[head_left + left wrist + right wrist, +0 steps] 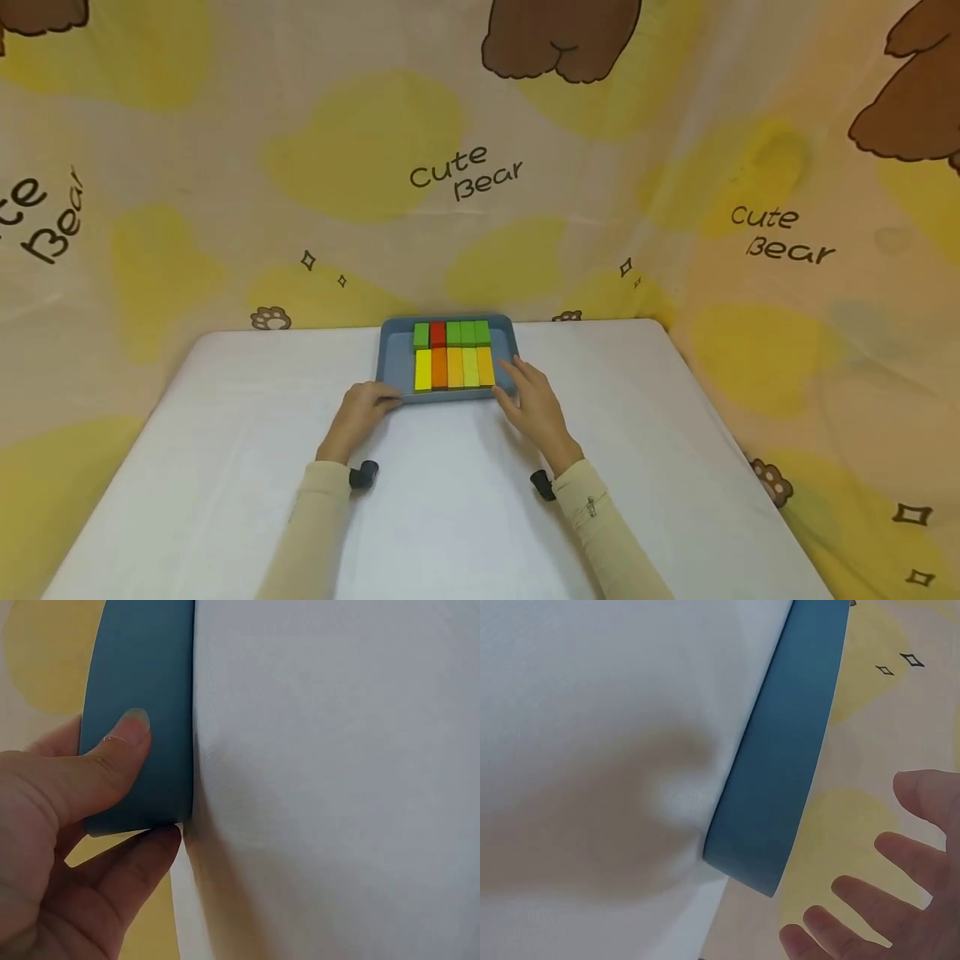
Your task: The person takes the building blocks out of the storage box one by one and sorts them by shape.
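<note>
A blue-grey tray (pixel 397 358) lies near the far edge of the table, holding two rows of coloured blocks. Several green blocks (pixel 467 333) and one red block (pixel 438 334) make up the back row; yellow blocks (pixel 423 369) and orange blocks (pixel 439 367) stand in the front row. My left hand (pixel 365 403) grips the tray's front left corner, its thumb (pixel 120 761) pressed on the outer wall. Over the front right corner is my right hand (pixel 536 407), fingers spread. In the right wrist view those fingers (pixel 877 904) are apart from the tray wall (pixel 784 750).
A white cloth (pixel 442 500) covers the table. Behind it hangs a patterned fabric backdrop (pixel 360 242) with bears and lettering, close to the tray's back edge. Black wrist cameras (pixel 364 475) sit at both cuffs.
</note>
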Demonstrator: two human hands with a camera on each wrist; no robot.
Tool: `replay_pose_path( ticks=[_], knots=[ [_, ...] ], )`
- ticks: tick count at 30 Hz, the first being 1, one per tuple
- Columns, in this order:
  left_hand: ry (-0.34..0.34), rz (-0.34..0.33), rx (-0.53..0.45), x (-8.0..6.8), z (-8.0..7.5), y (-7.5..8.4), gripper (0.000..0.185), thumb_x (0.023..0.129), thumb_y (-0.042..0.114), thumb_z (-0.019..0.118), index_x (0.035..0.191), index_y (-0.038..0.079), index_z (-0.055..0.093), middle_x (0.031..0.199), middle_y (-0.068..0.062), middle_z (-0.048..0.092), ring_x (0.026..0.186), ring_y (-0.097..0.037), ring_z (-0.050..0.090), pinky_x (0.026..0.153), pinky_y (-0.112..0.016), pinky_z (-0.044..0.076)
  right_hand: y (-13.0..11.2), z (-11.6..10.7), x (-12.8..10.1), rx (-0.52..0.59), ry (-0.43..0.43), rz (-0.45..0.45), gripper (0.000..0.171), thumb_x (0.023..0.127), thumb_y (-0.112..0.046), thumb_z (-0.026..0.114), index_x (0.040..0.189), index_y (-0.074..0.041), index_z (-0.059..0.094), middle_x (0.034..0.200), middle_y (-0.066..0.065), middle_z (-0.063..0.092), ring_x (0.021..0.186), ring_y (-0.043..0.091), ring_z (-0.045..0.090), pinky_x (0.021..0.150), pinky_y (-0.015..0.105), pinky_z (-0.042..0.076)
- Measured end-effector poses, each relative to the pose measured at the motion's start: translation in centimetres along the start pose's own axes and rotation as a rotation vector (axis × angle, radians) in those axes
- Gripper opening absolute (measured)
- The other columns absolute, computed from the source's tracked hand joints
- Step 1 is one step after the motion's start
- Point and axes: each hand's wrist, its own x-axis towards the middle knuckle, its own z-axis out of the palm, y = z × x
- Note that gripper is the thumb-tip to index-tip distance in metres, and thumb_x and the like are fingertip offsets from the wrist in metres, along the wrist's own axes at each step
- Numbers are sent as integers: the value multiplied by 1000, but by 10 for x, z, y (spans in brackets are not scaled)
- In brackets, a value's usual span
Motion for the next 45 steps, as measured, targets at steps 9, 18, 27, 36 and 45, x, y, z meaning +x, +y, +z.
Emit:
replay_pose_path(
  ticks=[9, 18, 27, 36, 45],
  knots=[
    [-26, 23, 38, -11, -11, 6, 17, 85, 6, 75, 101, 5, 77, 99, -11, 76, 98, -32, 70, 91, -50, 56, -5, -1, 11, -5, 15, -41, 49, 97, -32, 62, 139, -9, 54, 149, 20, 45, 136, 38, 45, 114, 53, 39],
    [-41, 18, 42, -34, -7, 21, 17, 84, 9, 76, 100, 7, 78, 98, -8, 76, 96, -28, 71, 89, -46, 58, -7, 0, 17, -32, -32, -1, 46, 99, -33, 58, 140, -12, 54, 148, 17, 48, 132, 38, 49, 111, 51, 43],
    [-25, -10, 32, -54, 0, 28, 15, 82, 8, 77, 97, 8, 78, 94, -7, 77, 92, -26, 72, 85, -43, 60, -10, 9, 13, -53, -108, 83, 43, 97, -28, 62, 135, -10, 58, 135, 19, 58, 121, 36, 57, 104, 49, 49],
    [-26, -63, 23, -62, 5, 29, 15, 81, 6, 77, 96, 9, 79, 94, -7, 77, 93, -26, 72, 85, -43, 60, -15, 21, 15, -89, -246, 169, 44, 94, -24, 66, 134, -8, 58, 128, 22, 59, 112, 36, 61, 97, 48, 54],
    [-7, -65, 24, -65, 5, 32, 15, 81, 7, 77, 95, 10, 79, 93, -5, 77, 92, -25, 73, 85, -42, 60, -18, 28, 16, -130, -247, 164, 43, 92, -21, 68, 132, -9, 60, 124, 21, 61, 109, 35, 62, 93, 47, 55]
  ],
)
